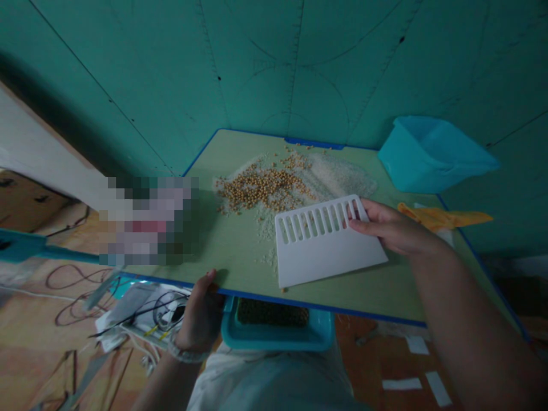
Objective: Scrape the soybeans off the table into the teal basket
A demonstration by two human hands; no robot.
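My right hand point(391, 227) grips the slotted end of a white plastic scraper point(325, 245) lying flat on the pale green table point(240, 251). Beyond the scraper lies a pile of tan beans point(263, 191) mixed into white grains point(338, 177). My left hand point(201, 317) is closed on the rim of a teal tray point(278, 337), held just under the table's near edge; the tray holds several beans.
A teal tub point(428, 153) stands at the table's far right, with an orange cloth point(440, 217) beside it. Cables and a device point(141, 314) lie on the floor at the left. A blurred patch point(148, 220) covers the table's left edge.
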